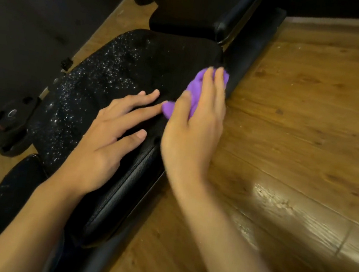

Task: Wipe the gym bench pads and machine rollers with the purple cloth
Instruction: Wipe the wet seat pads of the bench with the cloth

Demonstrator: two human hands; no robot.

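Purple cloth point(194, 85) is bunched at the right edge of the black bench pad point(124, 64), near its far right corner, and is pressed down by the right hand point(194, 128), whose fingers are laid nearly straight over it. The left hand point(110, 131) is spread flat on the pad just left of the cloth. White specks are scattered over the pad's left side. Wooden floor point(303, 106) is seen to the right.

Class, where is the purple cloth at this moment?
Head view, right of centre: the purple cloth is bunched under the right hand at the right edge of the black bench pad.
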